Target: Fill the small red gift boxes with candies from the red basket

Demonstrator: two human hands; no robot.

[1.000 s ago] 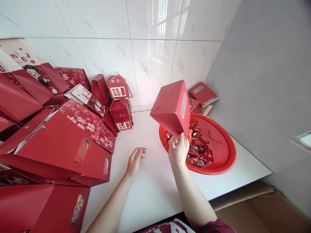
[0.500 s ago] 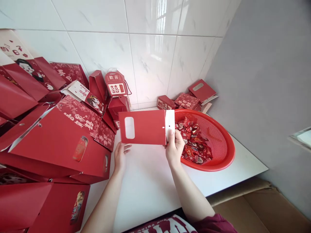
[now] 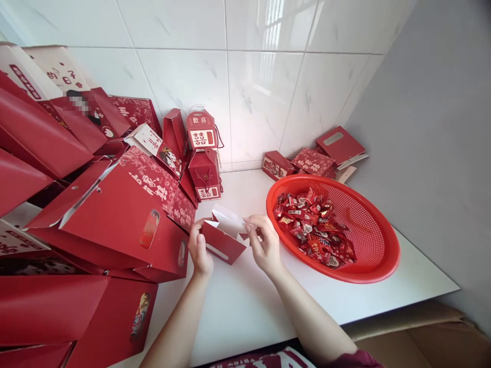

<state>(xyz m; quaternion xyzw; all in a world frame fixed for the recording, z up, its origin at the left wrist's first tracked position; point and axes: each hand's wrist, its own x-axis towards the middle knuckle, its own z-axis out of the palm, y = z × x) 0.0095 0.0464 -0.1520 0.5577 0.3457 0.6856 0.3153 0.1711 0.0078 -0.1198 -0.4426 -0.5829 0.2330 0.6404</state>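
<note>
A small red paper box (image 3: 222, 244) with a white inside sits on the white table (image 3: 245, 301) in front of me. My left hand (image 3: 200, 249) grips its left side. My right hand (image 3: 263, 244) pinches its open top flap on the right. To the right, a round red mesh basket (image 3: 368, 255) holds a heap of red-wrapped candies (image 3: 312, 227).
A big pile of red gift bags and boxes (image 3: 95, 214) fills the left. Small red handled boxes (image 3: 202, 153) stand against the tiled wall. Flat red boxes (image 3: 314, 159) lie behind the basket. A cardboard box (image 3: 414, 342) sits below the table's right edge.
The red box was held up in my right hand alone, then taken flat in both hands. Now it rests low on the table, partly opened, with both hands on it.
</note>
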